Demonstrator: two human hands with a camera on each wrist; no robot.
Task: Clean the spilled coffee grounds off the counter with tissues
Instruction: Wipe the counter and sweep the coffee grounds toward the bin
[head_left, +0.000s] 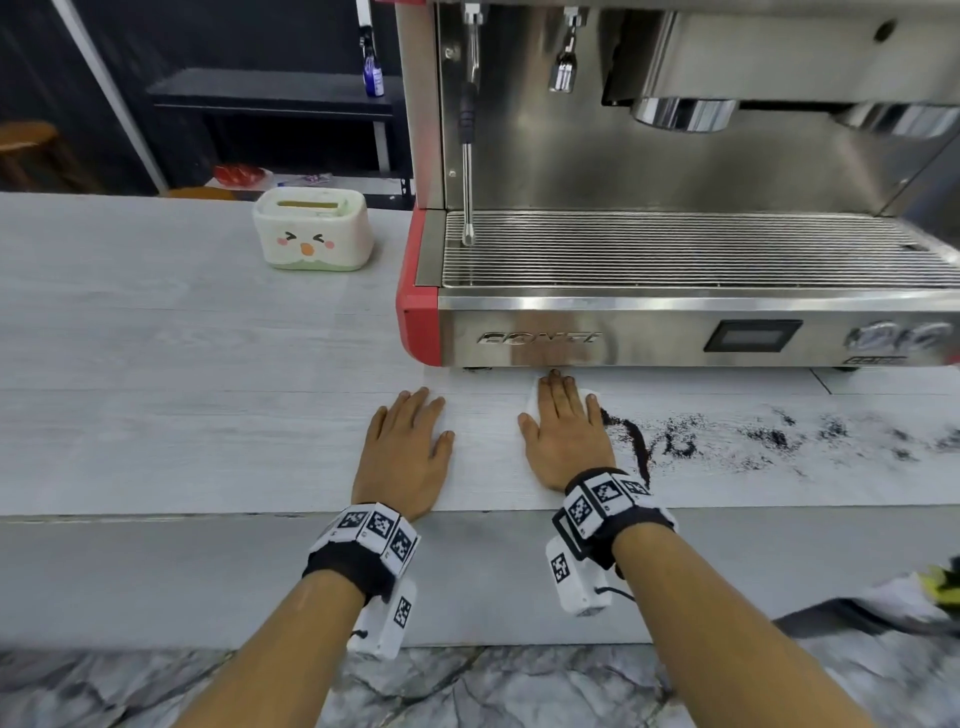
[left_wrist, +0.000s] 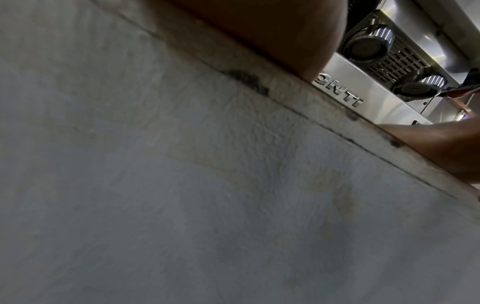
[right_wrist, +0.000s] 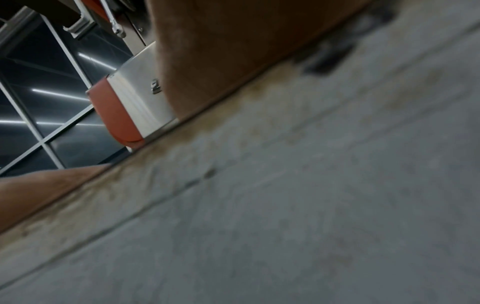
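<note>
Dark coffee grounds (head_left: 727, 434) lie scattered over the pale counter (head_left: 182, 364), from the middle out to the right edge of the head view. My right hand (head_left: 563, 434) lies flat with straight fingers on a white tissue (head_left: 532, 400), pressing it to the counter at the left end of the spill. A ridge of grounds (head_left: 636, 441) curves along the hand's right side. My left hand (head_left: 408, 447) rests flat on bare counter a little to the left, fingers straight, holding nothing. Both wrist views show mostly the counter's front face.
An espresso machine (head_left: 675, 332) with a red corner stands just beyond the hands, its steam wand (head_left: 467, 156) hanging over the drip tray. A white tissue box (head_left: 311, 228) with a cartoon face sits at the back left. The counter's front edge (head_left: 208, 515) runs under my wrists.
</note>
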